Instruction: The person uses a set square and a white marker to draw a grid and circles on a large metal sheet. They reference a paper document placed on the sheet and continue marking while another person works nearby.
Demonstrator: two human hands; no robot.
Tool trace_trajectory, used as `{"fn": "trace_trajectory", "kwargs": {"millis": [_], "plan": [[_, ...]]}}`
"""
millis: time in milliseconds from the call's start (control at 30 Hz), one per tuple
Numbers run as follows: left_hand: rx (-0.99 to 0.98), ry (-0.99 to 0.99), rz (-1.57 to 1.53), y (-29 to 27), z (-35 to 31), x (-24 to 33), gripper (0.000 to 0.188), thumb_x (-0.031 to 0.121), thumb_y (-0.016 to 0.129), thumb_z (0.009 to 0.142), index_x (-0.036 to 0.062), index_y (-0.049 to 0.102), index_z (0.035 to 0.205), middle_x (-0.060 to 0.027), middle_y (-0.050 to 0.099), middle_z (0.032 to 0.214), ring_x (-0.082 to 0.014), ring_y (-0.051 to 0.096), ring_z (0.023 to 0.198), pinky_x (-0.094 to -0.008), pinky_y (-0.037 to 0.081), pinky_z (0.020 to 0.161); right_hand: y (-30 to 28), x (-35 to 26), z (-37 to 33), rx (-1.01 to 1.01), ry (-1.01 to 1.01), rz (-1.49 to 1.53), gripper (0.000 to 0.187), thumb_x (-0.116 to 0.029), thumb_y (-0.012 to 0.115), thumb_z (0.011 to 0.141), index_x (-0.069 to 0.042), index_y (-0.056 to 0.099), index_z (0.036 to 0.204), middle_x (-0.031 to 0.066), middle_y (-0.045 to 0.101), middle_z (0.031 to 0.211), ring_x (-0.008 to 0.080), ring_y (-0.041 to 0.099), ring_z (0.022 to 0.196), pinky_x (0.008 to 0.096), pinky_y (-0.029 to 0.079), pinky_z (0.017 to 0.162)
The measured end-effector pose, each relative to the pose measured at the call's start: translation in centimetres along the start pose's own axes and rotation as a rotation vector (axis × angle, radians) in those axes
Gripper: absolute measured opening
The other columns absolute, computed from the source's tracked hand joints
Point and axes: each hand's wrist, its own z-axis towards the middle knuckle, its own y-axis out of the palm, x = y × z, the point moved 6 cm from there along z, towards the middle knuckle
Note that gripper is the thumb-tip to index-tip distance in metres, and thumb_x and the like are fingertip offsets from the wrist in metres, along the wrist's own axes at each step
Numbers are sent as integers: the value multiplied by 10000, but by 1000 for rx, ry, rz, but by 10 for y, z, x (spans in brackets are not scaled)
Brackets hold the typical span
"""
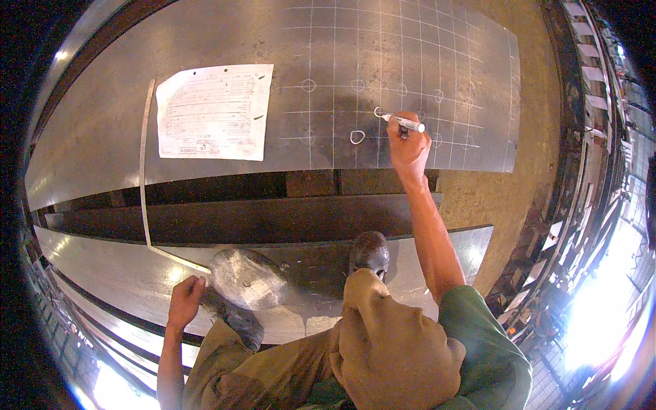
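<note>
My right hand [408,147] is closed round a white marker [404,123], its tip touching a large dark steel plate [225,41]. An unclosed white loop [377,112] lies at the tip. White lines form a grid there, with several circles at crossings. A small thick white ring [357,137] sits left of my hand. At lower left my left hand [184,301] is closed, its fingers pinching the near end of a pale folding rule [178,259]. The rule bends at a joint and runs up onto the plate beside a printed sheet [213,113].
A second steel plate [437,253] lies nearer, beyond a dark gap holding a dark metal bar [239,217]. My dark boot [369,251] stands on it. A scuffed grey rounded object [249,279] sits by my left hand. Racks of stacked pieces [581,137] line the right side.
</note>
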Motion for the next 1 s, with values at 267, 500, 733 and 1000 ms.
{"fn": "trace_trajectory", "kwargs": {"millis": [267,500,733,1000], "plan": [[-6,19,77,-1,1,-6,370,329,516,996,35,555,775,-29,554,656,-111,529,612,-278,451,582,2,3,11,21,-31,-31,111,-152,673,866,-61,630,913,137,677,784,303,668,700,398,524,637],[-16,-7,35,-1,-1,5,388,348,529,990,29,553,772,-35,559,663,-119,535,628,-291,452,600,16,2,16,-59,-18,25,157,-173,680,867,-63,643,974,136,686,801,306,671,708,390,529,644],[23,0,-47,0,-5,21,400,308,536,984,4,520,725,-31,478,605,-108,408,574,-306,361,539,43,-46,11,-246,20,178,164,-203,682,874,-74,675,975,135,699,807,284,682,692,372,538,629],[22,5,-31,-1,-2,14,384,293,536,980,-2,524,734,-48,491,603,-114,456,575,-309,393,547,66,-56,12,-232,-109,156,136,-191,690,857,-80,634,913,149,677,794,312,668,685,390,527,596]]}}
